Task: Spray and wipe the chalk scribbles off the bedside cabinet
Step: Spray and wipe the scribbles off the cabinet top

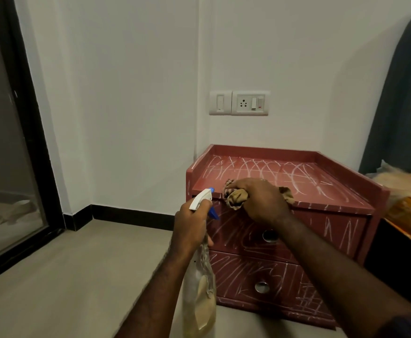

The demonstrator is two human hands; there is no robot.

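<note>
Everything is seen from one wide-angle camera worn on the head, pointed forward and tilted down. The low dark-red wooden cabinet (333, 198) is taken in from close, above its front edge, and framed right of centre. The white painted wall (126, 93) is faced behind it, and the grey floor (77, 276) is caught at lower left.

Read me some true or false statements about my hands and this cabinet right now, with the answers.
1. The left hand grips a spray bottle. True.
2. The right hand rests on the floor. False: it holds a brown cloth on the bedside cabinet's top front edge.
3. Chalk scribbles mark the top and both drawer fronts. True.
4. The upper drawer is pulled open. False: it looks shut.
5. A plug sits in the wall socket. False: it is empty.
</note>
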